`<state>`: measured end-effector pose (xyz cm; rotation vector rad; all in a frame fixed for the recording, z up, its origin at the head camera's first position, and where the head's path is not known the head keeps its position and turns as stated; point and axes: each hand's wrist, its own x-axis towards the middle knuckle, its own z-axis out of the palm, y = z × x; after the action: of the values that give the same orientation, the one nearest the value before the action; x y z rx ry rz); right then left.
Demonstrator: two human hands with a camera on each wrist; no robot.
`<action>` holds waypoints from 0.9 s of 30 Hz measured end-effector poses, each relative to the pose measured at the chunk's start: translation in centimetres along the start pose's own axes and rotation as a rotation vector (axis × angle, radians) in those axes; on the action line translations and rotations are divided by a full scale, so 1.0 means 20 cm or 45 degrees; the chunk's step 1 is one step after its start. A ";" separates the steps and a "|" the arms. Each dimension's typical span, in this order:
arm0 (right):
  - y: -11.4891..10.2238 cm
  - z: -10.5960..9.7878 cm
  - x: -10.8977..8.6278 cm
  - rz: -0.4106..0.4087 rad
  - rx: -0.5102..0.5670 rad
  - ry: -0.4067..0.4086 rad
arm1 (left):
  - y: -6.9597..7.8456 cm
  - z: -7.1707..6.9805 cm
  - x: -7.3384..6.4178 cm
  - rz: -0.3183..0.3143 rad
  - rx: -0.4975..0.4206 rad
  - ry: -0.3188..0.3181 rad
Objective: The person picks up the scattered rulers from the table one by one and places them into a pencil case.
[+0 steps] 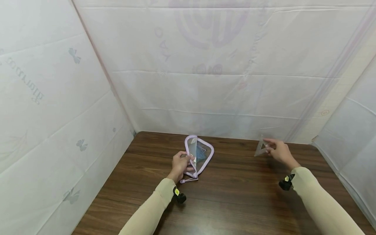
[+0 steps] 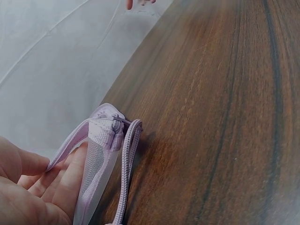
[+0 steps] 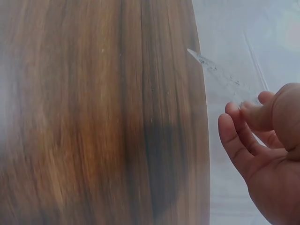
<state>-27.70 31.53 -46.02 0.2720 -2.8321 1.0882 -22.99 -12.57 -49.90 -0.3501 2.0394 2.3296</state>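
My left hand (image 1: 180,165) pinches one edge of a see-through zip pouch (image 1: 209,160) with lilac trim, its mouth spread apart. Bluish clear pieces show through the pouch's side. In the left wrist view, the thumb and fingers hold the lilac edge (image 2: 70,140), while the zip pull cord (image 2: 124,173) hangs by the corner. Off to the right, my right hand (image 1: 280,151) pinches a clear set square (image 1: 259,148) between thumb and fingers. Printed marks show along the set square (image 3: 220,75) in the right wrist view.
A dark wood-grain table (image 1: 223,202) lies under both hands. Pale printed sheeting (image 1: 205,91) rises right behind its back edge, with more sheeting along the left side (image 1: 58,130) and the right side (image 1: 355,137).
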 end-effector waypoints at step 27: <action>-0.12 0.14 0.08 -0.009 0.257 -0.048 | 0.00 0.00 0.00 0.005 -0.001 -0.004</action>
<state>-28.83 27.79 -46.31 0.3210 -2.7525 1.3832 -22.92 -12.50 -49.89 -0.3432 2.0394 2.3320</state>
